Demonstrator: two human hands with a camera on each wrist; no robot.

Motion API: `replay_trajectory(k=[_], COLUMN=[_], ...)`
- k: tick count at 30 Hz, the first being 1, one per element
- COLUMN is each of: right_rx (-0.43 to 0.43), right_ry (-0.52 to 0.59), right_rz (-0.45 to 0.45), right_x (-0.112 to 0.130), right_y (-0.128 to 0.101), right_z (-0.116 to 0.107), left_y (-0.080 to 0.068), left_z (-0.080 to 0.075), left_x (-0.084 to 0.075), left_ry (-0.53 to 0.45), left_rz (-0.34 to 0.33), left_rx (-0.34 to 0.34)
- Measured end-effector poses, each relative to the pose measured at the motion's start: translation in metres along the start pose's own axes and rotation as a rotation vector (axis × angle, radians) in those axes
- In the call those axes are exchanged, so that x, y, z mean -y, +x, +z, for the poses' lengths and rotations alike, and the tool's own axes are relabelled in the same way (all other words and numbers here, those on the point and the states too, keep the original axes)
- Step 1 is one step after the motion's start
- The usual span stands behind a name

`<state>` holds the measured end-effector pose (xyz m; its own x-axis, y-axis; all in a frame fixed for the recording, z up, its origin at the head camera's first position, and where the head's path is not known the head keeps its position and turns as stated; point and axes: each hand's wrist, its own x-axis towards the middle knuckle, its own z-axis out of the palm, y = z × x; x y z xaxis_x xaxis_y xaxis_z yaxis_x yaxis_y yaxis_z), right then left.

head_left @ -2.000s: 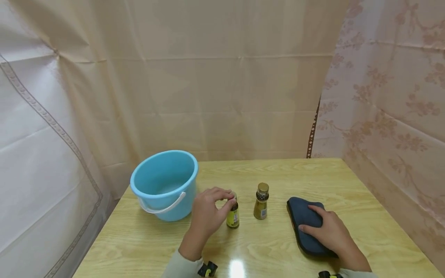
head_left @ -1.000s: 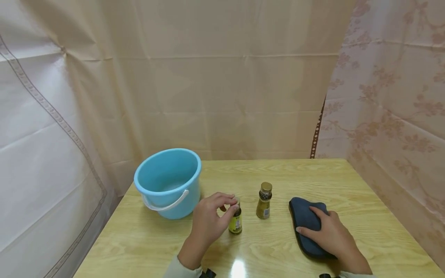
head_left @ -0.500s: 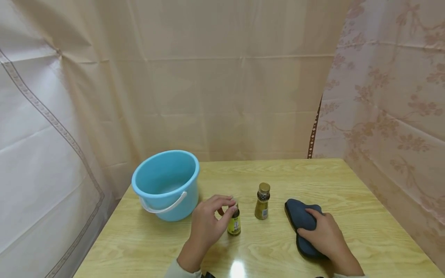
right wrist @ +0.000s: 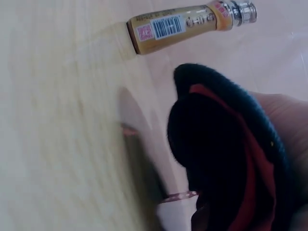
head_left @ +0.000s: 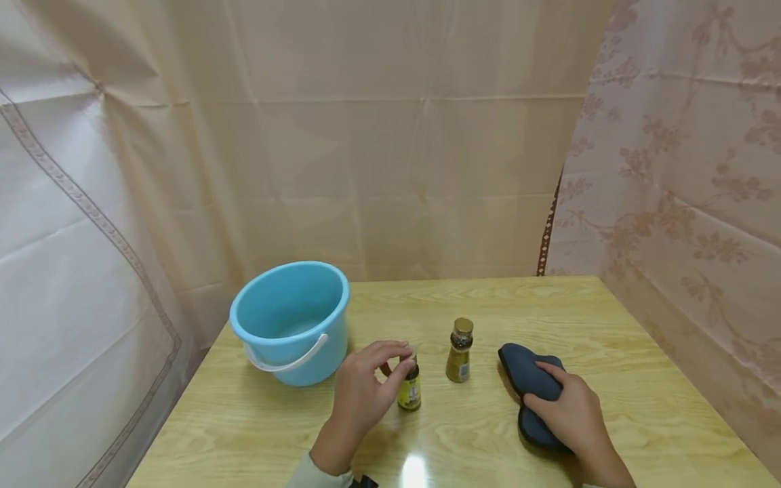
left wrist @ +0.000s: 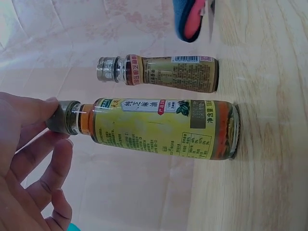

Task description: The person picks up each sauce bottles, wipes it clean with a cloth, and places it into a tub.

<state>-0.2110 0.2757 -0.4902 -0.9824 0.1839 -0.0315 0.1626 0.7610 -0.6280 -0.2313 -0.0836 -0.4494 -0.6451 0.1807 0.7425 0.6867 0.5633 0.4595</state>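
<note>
Left hand (head_left: 361, 396) pinched cap of yellow-labelled bottle (head_left: 409, 390), lower centre; right hand (head_left: 570, 415) gripped dark blue cloth (head_left: 526, 376), lower right.

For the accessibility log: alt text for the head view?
A left hand pinches the cap of a small yellow-labelled bottle on a wooden table; the right hand grips a dark blue pad. A second bottle and blue bucket stand nearby.

The left hand (head_left: 363, 386) covers the cap of the near bottle (head_left: 409, 391) in the head view; label print there is too small to read. The right hand (head_left: 570, 415) hides the near half of the dark pad (head_left: 526, 371). In the right wrist view the table (right wrist: 57, 144) is blurred
</note>
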Motion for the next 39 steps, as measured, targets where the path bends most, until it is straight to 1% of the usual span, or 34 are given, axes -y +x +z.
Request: replay_trajectory(k=[4,8,11,14,18,24,28,30,34,36,39], right_rx=[-0.079,-0.203,-0.298,-0.351,-0.358,-0.369,-0.335,-0.319,-0.299,-0.293,-0.291], right_ry=[0.073,0.169,0.24,0.286,0.297,0.301,0.317,0.322,0.322,0.315,0.301], right_rz=[0.006,0.007,0.0,-0.008,-0.03,-0.115,-0.158,-0.176,-0.211,-0.235,-0.276], right_x=[0.011,0.025,0.037,0.048,0.063,0.081,0.092,0.097,0.105,0.108,0.113], right_y=[-0.011,-0.028,-0.041,-0.053,-0.067,-0.081,-0.082,-0.083,-0.083,-0.083,-0.081], right_z=[0.006,0.016,0.021,0.025,0.031,0.041,0.05,0.053,0.056,0.056,0.056], left_y=[0.001,0.0,0.0,0.0,-0.001,-0.004,-0.002,-0.001,-0.001,-0.002,-0.002], left_z=[0.001,0.002,0.003,0.004,0.003,0.003,0.001,0.0,-0.001,-0.001,0.001], left_x=[0.002,0.004,0.005,0.005,0.004,0.003,0.001,0.0,0.0,0.0,0.001], left_ry=[0.017,0.017,0.015,0.019,0.021,0.024,0.017,-0.004,-0.081,-0.116,-0.144], left_rz=[0.031,0.044,0.043,0.038,0.028,0.09,0.098,0.1,0.104,0.102,0.104], left_rx=[-0.035,-0.06,-0.061,-0.051,-0.03,-0.033,-0.008,0.007,0.028,0.031,0.018])
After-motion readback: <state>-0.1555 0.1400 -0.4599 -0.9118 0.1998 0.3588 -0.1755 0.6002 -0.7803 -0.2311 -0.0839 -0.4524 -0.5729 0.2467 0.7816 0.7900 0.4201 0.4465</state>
